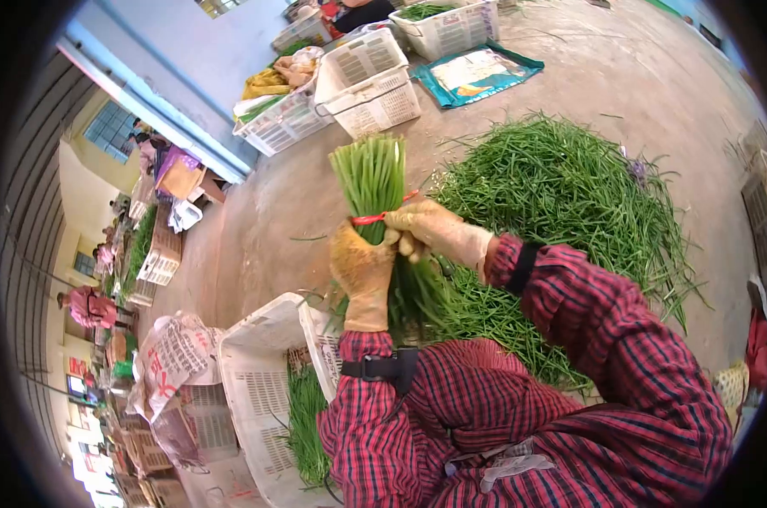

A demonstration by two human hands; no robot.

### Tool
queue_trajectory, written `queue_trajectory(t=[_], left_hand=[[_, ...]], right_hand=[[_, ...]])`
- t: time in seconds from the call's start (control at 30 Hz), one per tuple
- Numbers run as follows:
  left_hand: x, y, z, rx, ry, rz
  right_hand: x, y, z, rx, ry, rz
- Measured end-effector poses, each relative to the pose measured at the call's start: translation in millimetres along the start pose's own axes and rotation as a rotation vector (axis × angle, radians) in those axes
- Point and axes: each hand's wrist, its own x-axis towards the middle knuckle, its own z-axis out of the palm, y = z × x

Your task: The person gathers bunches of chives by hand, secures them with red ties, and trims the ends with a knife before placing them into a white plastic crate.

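A bundle of long green stalks stands upright in the middle of the view, cut ends at the top and leafy ends hanging below. My left hand, in a stained yellowish glove, is wrapped round the bundle just under a red band. The band goes round the stalks, and its end sticks out to the right. At the bundle's right side my right hand, gloved too, is closed with its fingers pinching the red band. A large loose pile of the same green stalks lies on the floor to the right.
A white crate with green stalks inside stands at the lower left, beside a printed sack. More white crates and a teal-edged sack are at the top. A person in pink is far left.
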Motion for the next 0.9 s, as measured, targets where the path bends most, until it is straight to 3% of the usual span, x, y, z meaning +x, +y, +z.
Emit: queue_trajectory(t=[0.07, 0.2, 0.23, 0.37, 0.43, 0.5, 0.53, 0.63, 0.77, 0.9], left_hand=[[-1.0, -4.2, -23.3, 0.085, 0.017, 0.093], [1.5, -28.6, -42.3, 0.332, 0.126, 0.298], [11.5, -46.0, -65.0, 0.227, 0.012, 0.268], [32.8, -78.8, -93.7, 0.228, -0.048, 0.315], [38.7, -76.9, -103.7, -0.067, -0.283, 0.153], [40.1, -87.1, -101.0, -0.083, -0.380, 0.071], [39.8, -93.4, -98.2, -0.097, -0.469, -0.004], [29.9, -129.4, -67.1, -0.036, -0.573, -0.030], [7.5, -180.3, -11.2, 0.168, -0.669, 0.037], [-11.9, -197.6, 28.5, 0.416, -0.769, 0.068]], right_hand=[[2.4, 20.0, 9.1, 0.269, -0.207, 0.057], [-0.3, 62.4, -3.0, 0.216, -0.369, 0.117], [1.8, 74.2, -9.7, 0.131, -0.286, 0.111], [33.9, 131.6, -51.8, -0.246, 0.049, 0.021], [48.0, 157.8, -61.7, -0.342, 0.107, -0.011], [58.4, 172.0, -60.8, -0.646, 0.221, -0.163], [62.7, 179.5, -61.2, -0.646, 0.219, -0.151], [76.1, 177.6, -50.5, -1.126, 0.313, -0.043], [96.3, 186.0, -52.1, -1.208, 0.394, 0.011], [113.0, 196.0, -60.5, -1.081, 0.358, 0.013]])
